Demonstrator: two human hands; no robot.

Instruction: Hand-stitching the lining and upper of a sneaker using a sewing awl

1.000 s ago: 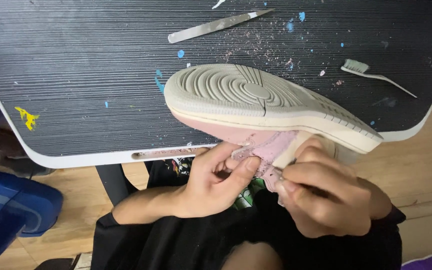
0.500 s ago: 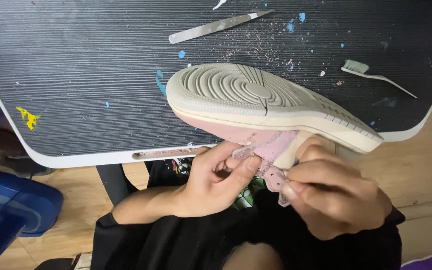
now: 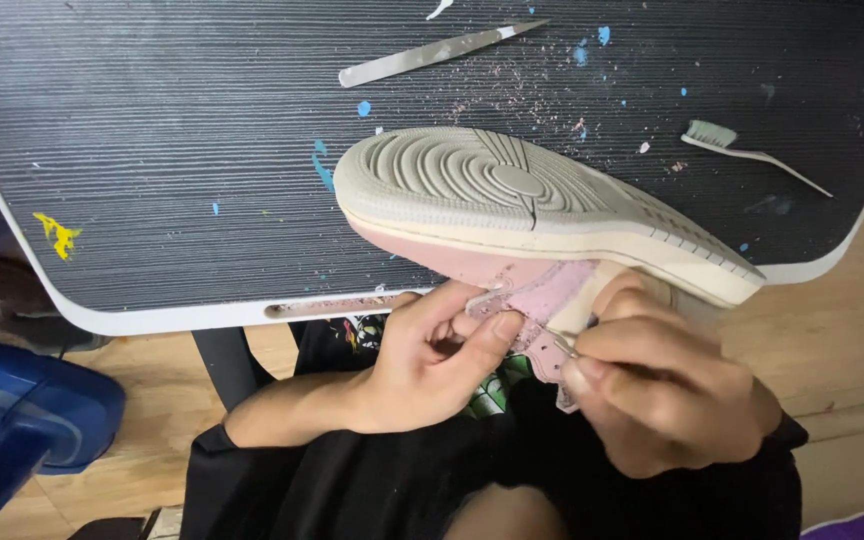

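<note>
Paint-flecked dark table [image 3: 152, 150]. Left hand [image 3: 422, 365] pinches pink sneaker [image 3: 542, 215] upper; right hand [image 3: 667, 395] fingers clamp thin tool [image 3: 564, 345]. Risk: tool slips, gouges upper or pinching fingertip.

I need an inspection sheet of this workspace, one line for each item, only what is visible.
Surface: dark ribbed table with white rim, paint specks and dust.
Job's things: pink sneaker, sole up, at the table edge.
Clutter: metal blade tool; toothbrush.
Grippers: left hand pinches the pink upper; right hand holds a thin tool, mostly hidden, against the upper.
Cables: nothing seen.
Surroundings: wooden floor; blue object at lower left.
</note>
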